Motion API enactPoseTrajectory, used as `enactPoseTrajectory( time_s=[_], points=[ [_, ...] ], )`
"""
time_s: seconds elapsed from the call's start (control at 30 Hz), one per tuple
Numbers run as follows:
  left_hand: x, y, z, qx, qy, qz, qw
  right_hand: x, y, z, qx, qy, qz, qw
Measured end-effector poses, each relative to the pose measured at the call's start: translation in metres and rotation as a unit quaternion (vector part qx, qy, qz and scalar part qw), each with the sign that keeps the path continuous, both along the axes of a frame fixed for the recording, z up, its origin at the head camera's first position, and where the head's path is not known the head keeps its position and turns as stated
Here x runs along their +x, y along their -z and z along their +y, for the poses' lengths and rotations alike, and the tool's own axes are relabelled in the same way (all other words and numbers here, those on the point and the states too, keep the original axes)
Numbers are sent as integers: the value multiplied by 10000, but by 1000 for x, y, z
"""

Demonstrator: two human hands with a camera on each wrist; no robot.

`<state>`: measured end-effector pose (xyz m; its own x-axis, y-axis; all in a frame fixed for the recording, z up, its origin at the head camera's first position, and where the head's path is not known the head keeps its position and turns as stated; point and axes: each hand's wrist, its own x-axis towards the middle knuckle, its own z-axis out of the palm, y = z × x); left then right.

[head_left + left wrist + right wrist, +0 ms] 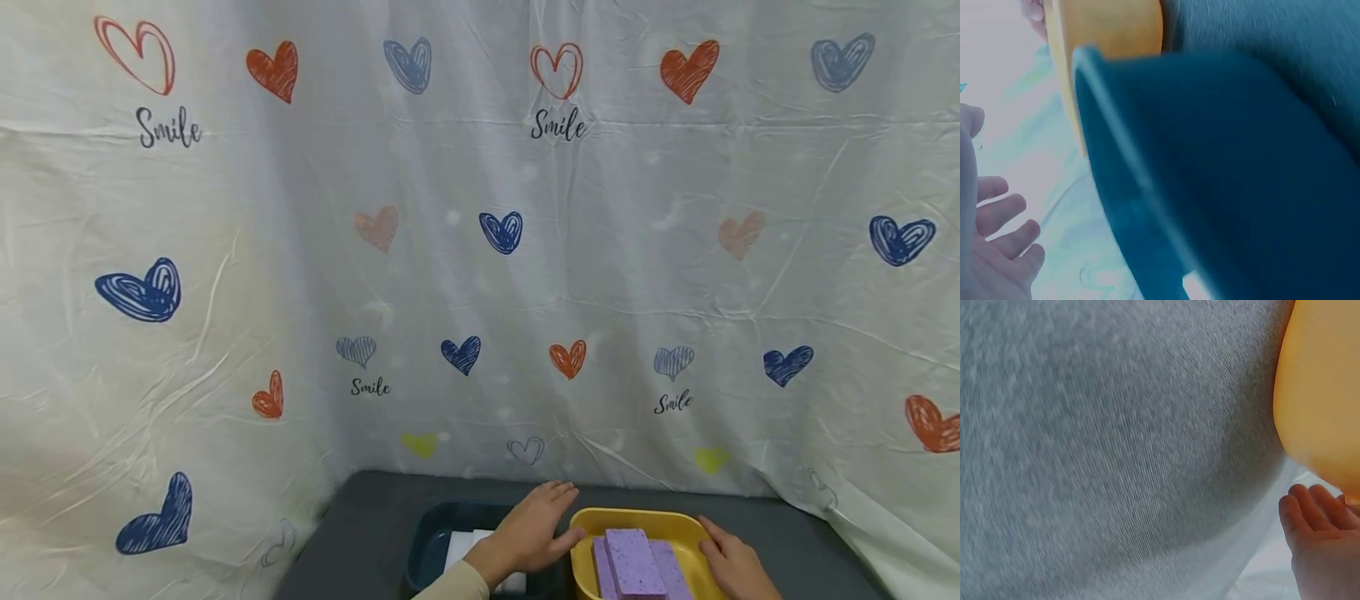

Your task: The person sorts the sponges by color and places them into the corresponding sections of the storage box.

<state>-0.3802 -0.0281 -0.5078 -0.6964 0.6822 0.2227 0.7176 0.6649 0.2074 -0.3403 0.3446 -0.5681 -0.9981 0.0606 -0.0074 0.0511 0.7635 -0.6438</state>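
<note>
Yellow tub (637,521) on grey tabletop (375,517) | purple sponges (633,562) inside, long axes running away from the person | left hand (532,529) flat-fingered at tub's left rim | right hand (735,567) at right rim, apparently relaxed | teal tub (431,542) just left.
</note>
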Motion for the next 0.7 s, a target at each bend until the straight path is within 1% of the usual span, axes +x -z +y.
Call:
enactPoseTrajectory(
  time_s=[0.23,0.27,0.4,0.5,0.57,0.7],
  points=[
    [-6,-10,-37,237,-479,65,9985,1,-10,7,-46,-128,-37,9999],
    [-7,-11,-44,273,-535,66,9982,2,-12,8,15,-142,-14,9999],
    [-9,-15,-73,516,-687,237,9960,5,-19,15,448,-328,249,9981],
    [-10,-17,-97,748,-849,350,9930,8,-22,22,905,-486,478,9936],
    [-11,-17,-112,864,-1008,417,9903,9,-22,27,1195,-560,610,9894],
    [-11,-16,-139,1034,-1413,478,9834,11,-22,36,1629,-506,848,9817]
  ],
)
